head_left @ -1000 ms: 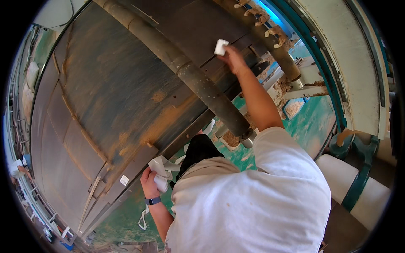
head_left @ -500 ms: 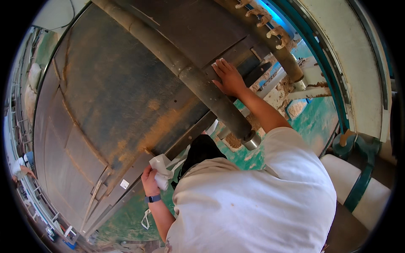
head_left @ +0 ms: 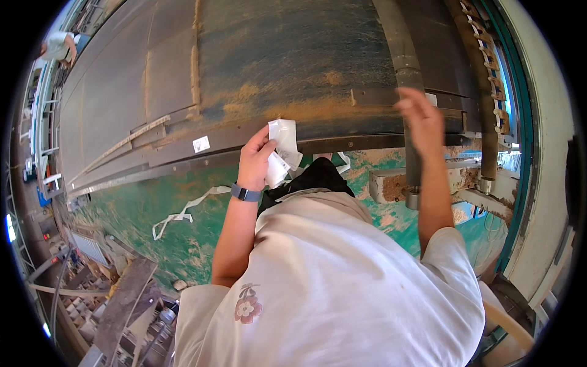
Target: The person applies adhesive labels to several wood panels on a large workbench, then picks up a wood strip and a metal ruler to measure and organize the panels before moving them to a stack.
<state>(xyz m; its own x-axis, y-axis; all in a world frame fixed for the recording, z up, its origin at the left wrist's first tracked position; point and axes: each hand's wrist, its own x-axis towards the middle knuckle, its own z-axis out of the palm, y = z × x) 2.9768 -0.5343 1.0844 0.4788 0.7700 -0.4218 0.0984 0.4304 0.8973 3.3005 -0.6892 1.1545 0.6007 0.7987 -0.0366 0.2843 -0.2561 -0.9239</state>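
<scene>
In my left hand I pinch a folded strip of white labels, glossy and partly printed, in front of the machine bed's near edge. My right hand is raised over a dark metal roller, its fingers stretched out and slightly smeared by motion, holding nothing that I can see. Just past it, a small white label lies against the dark bar on the bed. Another white label is stuck on the bed's brown edge, left of my left hand.
The dusty dark machine bed stretches ahead. A second roller stands at the right beside a row of hooked fittings. A white strip lies on the green floor. Another person is at the far left.
My view has turned to the right and straightened. My right hand has lifted off the bed, and a white label shows near where it pressed. The left hand still holds the white strip.
</scene>
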